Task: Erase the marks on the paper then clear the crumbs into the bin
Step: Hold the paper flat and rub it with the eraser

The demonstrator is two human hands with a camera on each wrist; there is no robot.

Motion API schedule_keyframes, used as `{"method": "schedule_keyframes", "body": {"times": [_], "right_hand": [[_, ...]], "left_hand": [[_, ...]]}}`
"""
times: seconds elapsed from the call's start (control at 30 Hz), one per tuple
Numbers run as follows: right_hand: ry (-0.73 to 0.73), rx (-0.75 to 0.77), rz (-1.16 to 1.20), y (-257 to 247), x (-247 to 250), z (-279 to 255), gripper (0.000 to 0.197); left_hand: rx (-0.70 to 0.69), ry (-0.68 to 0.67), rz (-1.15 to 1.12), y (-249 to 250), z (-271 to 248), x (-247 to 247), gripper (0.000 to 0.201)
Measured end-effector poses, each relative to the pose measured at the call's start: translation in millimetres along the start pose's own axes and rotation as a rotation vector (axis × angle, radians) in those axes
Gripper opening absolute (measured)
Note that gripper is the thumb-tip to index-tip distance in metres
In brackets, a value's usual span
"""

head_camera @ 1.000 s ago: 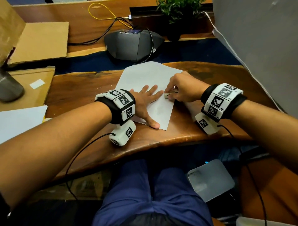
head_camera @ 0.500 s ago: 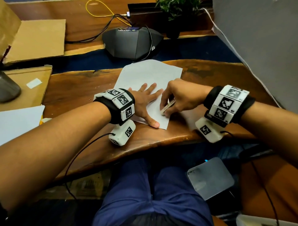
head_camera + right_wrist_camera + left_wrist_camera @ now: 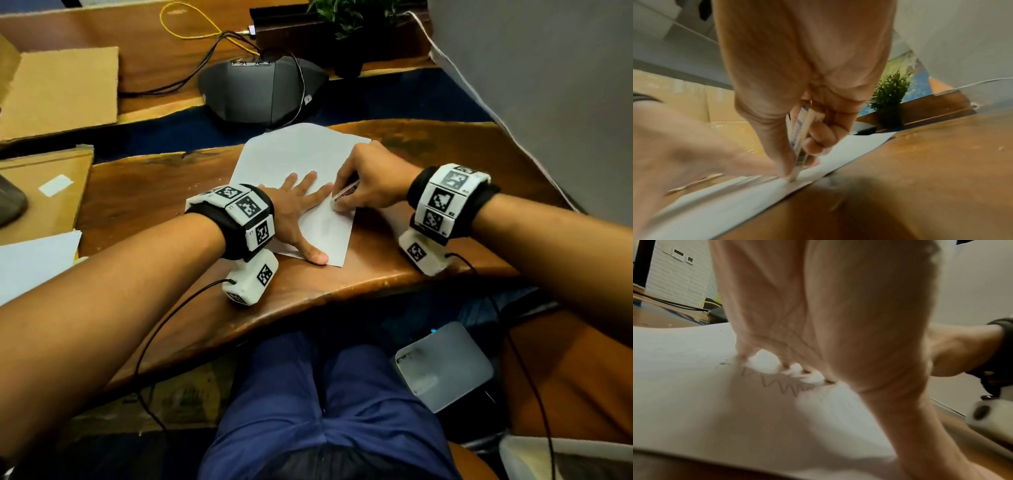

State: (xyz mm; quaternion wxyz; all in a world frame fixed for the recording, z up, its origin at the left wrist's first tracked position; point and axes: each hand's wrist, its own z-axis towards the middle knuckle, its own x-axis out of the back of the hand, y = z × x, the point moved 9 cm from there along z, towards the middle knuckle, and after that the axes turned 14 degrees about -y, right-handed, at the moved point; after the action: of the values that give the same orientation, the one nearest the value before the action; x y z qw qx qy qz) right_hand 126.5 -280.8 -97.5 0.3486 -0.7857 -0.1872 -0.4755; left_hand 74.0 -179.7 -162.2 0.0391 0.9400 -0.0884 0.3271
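Observation:
A white sheet of paper lies on the wooden desk. My left hand lies flat on it with fingers spread, pressing it down. My right hand pinches an eraser in a printed sleeve, its tip on the paper near the sheet's right edge. In the left wrist view a pencil zigzag mark shows on the paper by my fingertips. In the right wrist view the eraser stands steeply, its tip touching the paper between thumb and curled fingers.
A grey bin sits on the floor under the desk's right side, beside my legs. A dark conference phone with cables stands behind the paper. Cardboard and more white sheets lie at the left, a potted plant at the back.
My right hand has rubbed the eraser back and forth: down toward the sheet's lower edge half a second ago, now back up by my left fingertips. The left hand has stayed pressing the paper.

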Motion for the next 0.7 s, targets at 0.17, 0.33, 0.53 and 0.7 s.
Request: {"method": "schedule_keyframes", "body": {"times": [0.17,0.33,0.53,0.7], "right_hand": [[-0.188,0.106,-0.03,-27,-26,-13,0.014],[-0.018,0.022,-0.038,-11,-7,-7,0.016],[-0.087,0.033,-0.031,-21,-15,-11,0.015],[-0.031,0.049,-0.053,-23,-19,-13,0.014]], "left_hand": [[-0.008,-0.007,-0.007,2,-3,1,0.135],[0.002,-0.009,0.0,0,-1,-1,0.135],[-0.01,-0.006,0.001,0,2,0,0.139],[-0.004,0.002,-0.006,-2,3,-1,0.143]]}}
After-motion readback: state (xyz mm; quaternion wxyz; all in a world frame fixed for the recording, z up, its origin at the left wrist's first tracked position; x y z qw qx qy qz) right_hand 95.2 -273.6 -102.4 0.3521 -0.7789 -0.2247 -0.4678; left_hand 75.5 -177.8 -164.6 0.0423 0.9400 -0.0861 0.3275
